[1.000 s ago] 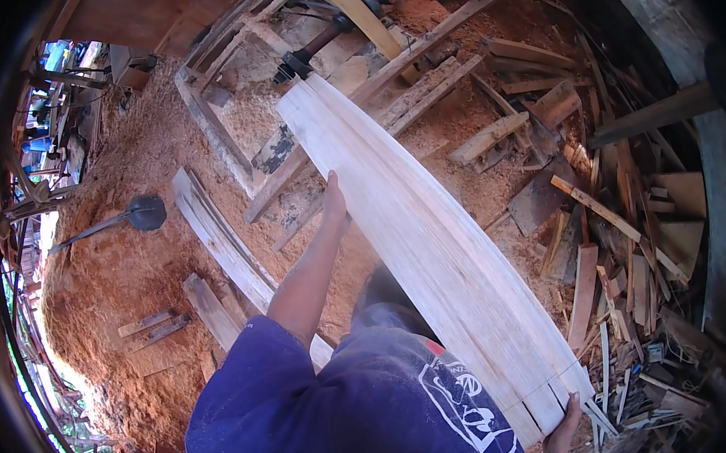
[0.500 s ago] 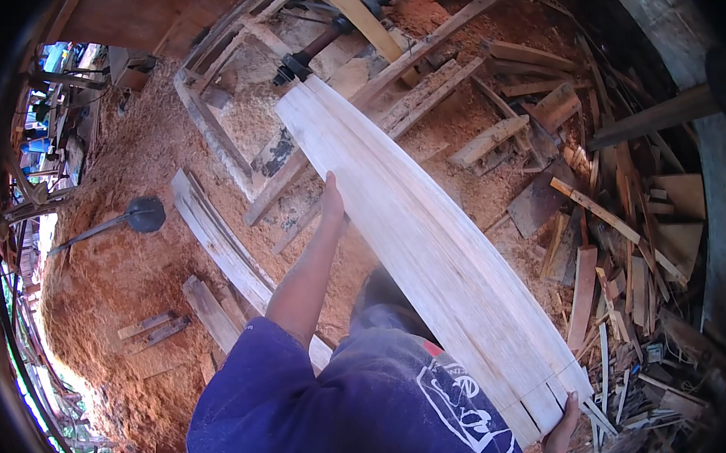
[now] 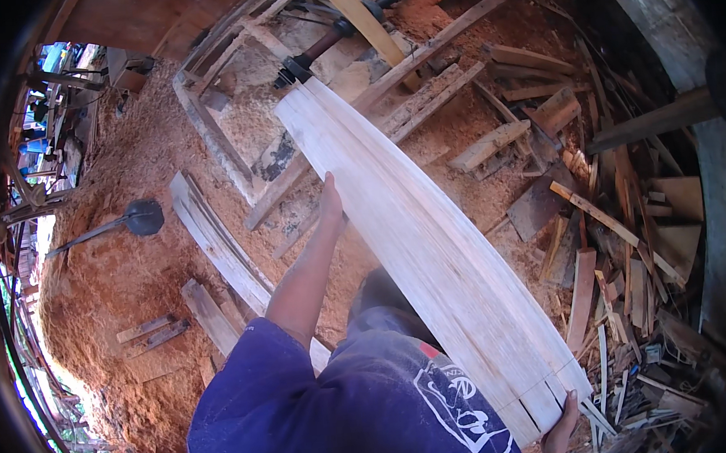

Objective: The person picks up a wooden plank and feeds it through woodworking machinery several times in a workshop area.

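Observation:
A long, pale wooden board (image 3: 415,248) with split strips at its near end slants from upper middle to lower right. My left hand (image 3: 331,197) grips its left edge part way along, thumb on the wood. My right hand (image 3: 563,419) holds the near end at bottom right, partly hidden by the board. The board's far tip meets a dark cutter head on a metal shaft (image 3: 321,42). My purple-shirted body fills the lower middle.
A wooden frame (image 3: 211,128) surrounds the shaft over sawdust. Loose boards (image 3: 212,237) lie left, near a long-handled dark tool (image 3: 145,216). Piled offcuts (image 3: 635,258) crowd the right beside a pale post (image 3: 720,218). An overhead panel (image 3: 125,20) edges the top left.

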`<state>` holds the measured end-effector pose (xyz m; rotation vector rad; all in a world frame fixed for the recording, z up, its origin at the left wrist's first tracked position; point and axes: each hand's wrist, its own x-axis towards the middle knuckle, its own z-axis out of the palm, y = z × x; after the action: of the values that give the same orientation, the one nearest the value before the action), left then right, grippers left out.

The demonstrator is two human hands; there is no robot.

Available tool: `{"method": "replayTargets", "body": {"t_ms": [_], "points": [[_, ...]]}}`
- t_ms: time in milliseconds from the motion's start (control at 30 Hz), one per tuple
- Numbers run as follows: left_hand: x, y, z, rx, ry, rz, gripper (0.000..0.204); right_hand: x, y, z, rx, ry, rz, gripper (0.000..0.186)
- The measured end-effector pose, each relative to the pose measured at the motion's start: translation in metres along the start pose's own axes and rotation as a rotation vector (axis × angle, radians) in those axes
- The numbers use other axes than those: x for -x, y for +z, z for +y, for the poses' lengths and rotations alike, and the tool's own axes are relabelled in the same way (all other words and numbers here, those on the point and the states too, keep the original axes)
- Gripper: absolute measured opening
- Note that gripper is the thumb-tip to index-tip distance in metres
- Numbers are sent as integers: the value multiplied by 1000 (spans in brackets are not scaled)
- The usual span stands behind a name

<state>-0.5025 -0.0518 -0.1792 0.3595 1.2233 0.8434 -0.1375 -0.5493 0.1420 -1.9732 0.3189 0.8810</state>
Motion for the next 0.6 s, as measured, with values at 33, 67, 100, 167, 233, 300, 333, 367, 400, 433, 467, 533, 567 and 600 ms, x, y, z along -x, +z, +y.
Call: {"method": "replayTargets", "body": {"t_ms": [33,67,100,167,233,300,333,367,400,433,467,533,567,600], "points": [[1,1,1,-13,5,7,69,1,2,-1,-12,-5,-20,73],[1,1,3,-13,5,8,69,1,4,-2,-12,-5,-20,73],[1,2,4,-11,6,5,69,2,5,-3,-13,-8,-20,73],[2,2,7,-12,6,5,69,2,8,-3,-12,-7,-20,72],[2,3,10,10,0,1,69,2,11,-3,-4,-16,11,71],[2,4,12,6,-3,-4,69,2,12,-3,-2,-25,3,71],[1,4,13,4,-4,-11,69,3,14,-4,1,-36,-5,70],[0,4,14,3,-4,-11,69,4,17,-6,0,-34,-5,70],[-1,3,15,1,-1,-12,70,6,20,-9,1,-29,13,69],[-1,3,16,-1,0,-12,70,8,23,-11,3,-23,31,67],[-1,2,17,-2,0,-12,70,8,24,-11,3,-21,32,67],[-1,3,20,-17,-15,-30,76,7,26,-10,-11,-26,40,63],[-1,6,21,-16,-18,-32,76,8,28,-10,-11,-27,43,63],[0,9,20,-21,-23,-22,75,9,30,-10,-14,-32,56,62]]}}
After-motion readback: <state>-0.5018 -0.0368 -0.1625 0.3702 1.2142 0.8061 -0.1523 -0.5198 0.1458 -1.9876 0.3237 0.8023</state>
